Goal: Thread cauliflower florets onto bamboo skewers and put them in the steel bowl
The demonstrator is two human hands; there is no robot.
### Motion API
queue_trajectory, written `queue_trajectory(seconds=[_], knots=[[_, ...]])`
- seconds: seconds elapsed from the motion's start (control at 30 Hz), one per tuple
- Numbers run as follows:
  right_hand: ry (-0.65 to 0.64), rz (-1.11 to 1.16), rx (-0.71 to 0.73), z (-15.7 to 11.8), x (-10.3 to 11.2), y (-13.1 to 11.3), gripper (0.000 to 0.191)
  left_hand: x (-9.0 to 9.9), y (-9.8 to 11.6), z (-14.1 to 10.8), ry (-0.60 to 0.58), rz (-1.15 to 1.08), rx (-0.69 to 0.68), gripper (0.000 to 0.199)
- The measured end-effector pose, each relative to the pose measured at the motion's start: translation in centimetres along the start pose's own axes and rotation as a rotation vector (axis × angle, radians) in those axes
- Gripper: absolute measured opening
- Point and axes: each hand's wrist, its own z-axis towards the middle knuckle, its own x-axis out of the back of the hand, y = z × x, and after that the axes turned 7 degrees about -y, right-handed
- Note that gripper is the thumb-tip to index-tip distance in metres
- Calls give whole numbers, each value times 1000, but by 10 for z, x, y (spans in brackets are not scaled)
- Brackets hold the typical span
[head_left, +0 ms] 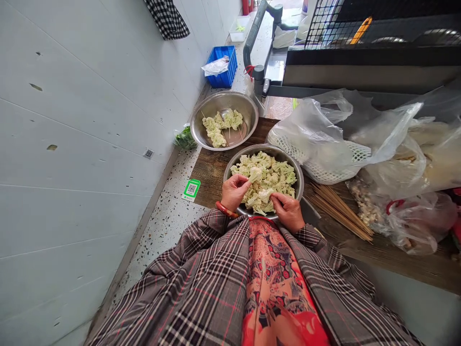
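My left hand (pixel 234 191) pinches a cauliflower floret (pixel 255 174) over the near steel bowl (pixel 301 185), which is heaped with loose florets (pixel 275 175). Close to the bowl's front rim, my right hand (pixel 288 210) has its fingers closed on another pale floret (pixel 265 195). Behind and to the left stands a second steel bowl (pixel 201 108) with skewered cauliflower (pixel 216 130) inside; thin sticks poke out of the pieces. A bundle of bamboo skewers (pixel 338 211) lies on the wooden board to the right of my right hand.
Plastic bags (pixel 317 129) crowd the right side of the wooden board (pixel 212 170). A green QR-code card (pixel 191 190) lies to the left. Bagged greens (pixel 185 138) sit by the wall. Farther back are a blue basket (pixel 230 72) and a grey metal handle (pixel 254 36).
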Motion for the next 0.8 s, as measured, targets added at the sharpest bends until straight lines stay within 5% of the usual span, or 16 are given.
queue_trajectory(seconds=[0.8], knots=[[72,-75,-1,4,-13,-10,28,8,-5,13,-203,252,-208,3]])
